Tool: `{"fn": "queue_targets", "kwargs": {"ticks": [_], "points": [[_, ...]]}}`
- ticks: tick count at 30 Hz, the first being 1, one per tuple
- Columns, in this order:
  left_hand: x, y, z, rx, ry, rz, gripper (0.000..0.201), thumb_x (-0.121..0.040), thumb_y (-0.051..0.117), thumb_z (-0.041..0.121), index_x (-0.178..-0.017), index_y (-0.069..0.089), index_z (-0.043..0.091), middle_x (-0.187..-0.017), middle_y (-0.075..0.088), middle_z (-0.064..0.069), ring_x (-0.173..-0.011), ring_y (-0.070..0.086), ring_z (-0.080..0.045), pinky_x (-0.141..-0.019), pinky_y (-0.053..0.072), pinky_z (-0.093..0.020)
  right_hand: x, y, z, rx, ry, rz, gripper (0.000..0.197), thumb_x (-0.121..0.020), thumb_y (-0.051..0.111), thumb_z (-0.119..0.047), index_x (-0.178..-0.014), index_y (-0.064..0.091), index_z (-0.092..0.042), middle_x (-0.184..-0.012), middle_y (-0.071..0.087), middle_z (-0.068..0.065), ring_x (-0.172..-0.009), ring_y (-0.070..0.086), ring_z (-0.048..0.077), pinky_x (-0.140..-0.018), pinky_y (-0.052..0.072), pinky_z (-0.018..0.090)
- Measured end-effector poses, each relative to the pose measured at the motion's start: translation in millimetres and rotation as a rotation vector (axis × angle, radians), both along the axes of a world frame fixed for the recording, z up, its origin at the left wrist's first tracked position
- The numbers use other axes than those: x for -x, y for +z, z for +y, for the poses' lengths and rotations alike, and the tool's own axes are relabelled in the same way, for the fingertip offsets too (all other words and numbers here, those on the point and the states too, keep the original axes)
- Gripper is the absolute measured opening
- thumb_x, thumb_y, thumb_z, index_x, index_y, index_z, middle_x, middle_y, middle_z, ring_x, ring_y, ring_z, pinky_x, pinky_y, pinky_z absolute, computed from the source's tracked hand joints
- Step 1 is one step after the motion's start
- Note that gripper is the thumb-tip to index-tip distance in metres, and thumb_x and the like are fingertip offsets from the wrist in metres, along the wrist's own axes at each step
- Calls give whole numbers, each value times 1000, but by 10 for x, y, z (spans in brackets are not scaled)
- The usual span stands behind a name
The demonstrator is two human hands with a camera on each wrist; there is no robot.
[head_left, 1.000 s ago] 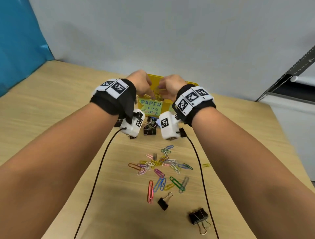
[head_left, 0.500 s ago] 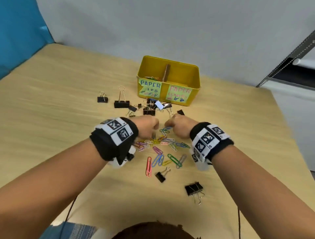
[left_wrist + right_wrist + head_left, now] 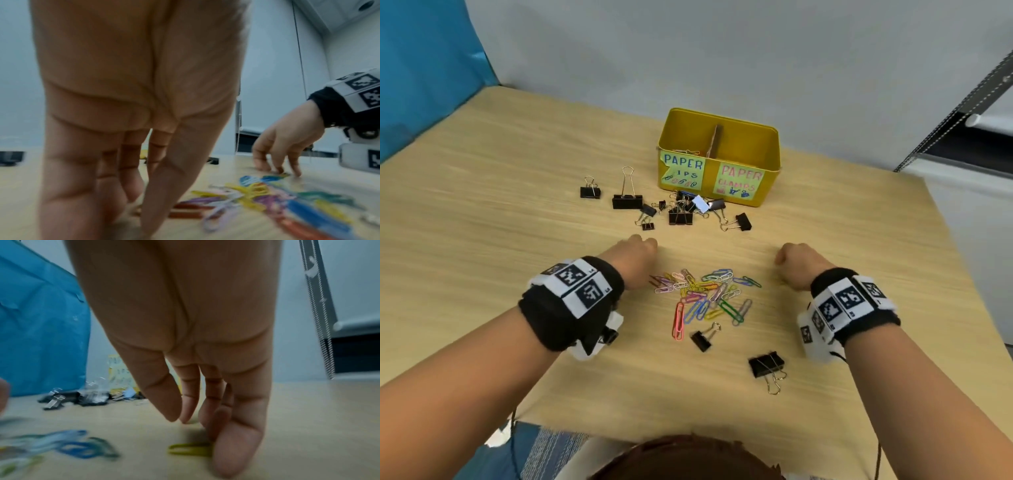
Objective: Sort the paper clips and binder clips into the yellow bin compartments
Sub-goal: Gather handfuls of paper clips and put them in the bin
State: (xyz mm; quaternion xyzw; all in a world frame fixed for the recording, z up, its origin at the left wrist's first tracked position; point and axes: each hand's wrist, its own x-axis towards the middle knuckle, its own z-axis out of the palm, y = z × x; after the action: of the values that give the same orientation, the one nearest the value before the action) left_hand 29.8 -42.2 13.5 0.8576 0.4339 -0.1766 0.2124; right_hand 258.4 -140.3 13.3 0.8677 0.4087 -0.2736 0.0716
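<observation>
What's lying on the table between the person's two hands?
In the head view, a loose heap of colourful paper clips lies on the table between the left hand and the right hand, a little nearer the person.

A wooden table [image 3: 517, 212] carries the yellow bin [image 3: 770, 178], scattered binder clips [image 3: 680, 216] and paper clips [image 3: 705, 294]
</observation>
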Motion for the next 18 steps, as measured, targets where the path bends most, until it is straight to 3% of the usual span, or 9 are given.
{"fn": "queue_targets", "kwargs": {"ticks": [4, 7, 8, 9, 11, 13, 15, 18], "points": [[-205, -66, -128, 95, -58, -65, 41, -87, 44, -5, -127, 45, 4, -127, 51, -13, -113, 51, -25, -89, 42, -26, 410, 0, 110, -69, 98, 214, 33, -93, 38, -8, -120, 57, -1, -119, 59, 15, -108, 59, 30, -93, 50, 37], [-241, -63, -95, 147, -31, -133, 40, -85, 46, -5, -123, 49, 8, -125, 54, -10, -100, 50, -19, -79, 42, -24, 515, 19, 167, -110, 94, 386, 34, -91, 41, -3, -121, 56, -6, -89, 56, 3, -78, 58, 19, -70, 52, 30], [-222, -50, -61, 159, -12, -154, 39, -85, 51, -1, -122, 49, 10, -125, 53, -9, -97, 48, -17, -79, 41, -24, 496, 37, 165, -121, 100, 393, 34, -90, 45, -5, -122, 55, -9, -88, 54, 1, -77, 56, 17, -66, 49, 25], [-195, -41, -22, 166, -7, -164, 43, -83, 60, 6, -124, 47, 13, -125, 51, -8, -98, 47, -17, -81, 42, -25, 462, 54, 153, -126, 124, 366, 37, -88, 53, -11, -125, 53, -12, -96, 52, 1, -84, 55, 17, -67, 47, 23], [-141, -45, 23, 186, -33, -116, 73, -71, 77, 29, -132, 39, 20, -129, 43, -5, -112, 45, -20, -95, 44, -33, 425, 68, 116, -48, 218, 256, 61, -78, 70, -24, -132, 43, -20, -116, 45, 1, -107, 51, 20, -84, 48, 29], [-147, -53, -22, 194, -79, -42, 96, -60, 82, 45, -139, 31, 25, -133, 35, -4, -126, 36, -24, -105, 39, -44, 474, 62, 101, 42, 283, 208, 85, -68, 80, -32, -139, 32, -25, -130, 38, 5, -120, 47, 26, -100, 44, 37], [-216, -85, -46, 180, -64, -92, 92, -63, 80, 44, -139, 31, 24, -134, 36, -5, -127, 37, -24, -106, 39, -44, 537, 41, 151, 48, 305, 224, 94, -64, 82, -32, -141, 29, -26, -136, 35, 7, -122, 47, 27, -102, 43, 39], [-408, -39, 168, 39, 81, -321, 55, -83, 66, 29, -133, 44, 17, -130, 47, -7, -116, 50, -24, -99, 45, -37, 546, 67, 302, 3, 310, 231, 88, -68, 80, -29, -141, 31, -22, -137, 42, 10, -122, 48, 27, -98, 43, 36]]}}
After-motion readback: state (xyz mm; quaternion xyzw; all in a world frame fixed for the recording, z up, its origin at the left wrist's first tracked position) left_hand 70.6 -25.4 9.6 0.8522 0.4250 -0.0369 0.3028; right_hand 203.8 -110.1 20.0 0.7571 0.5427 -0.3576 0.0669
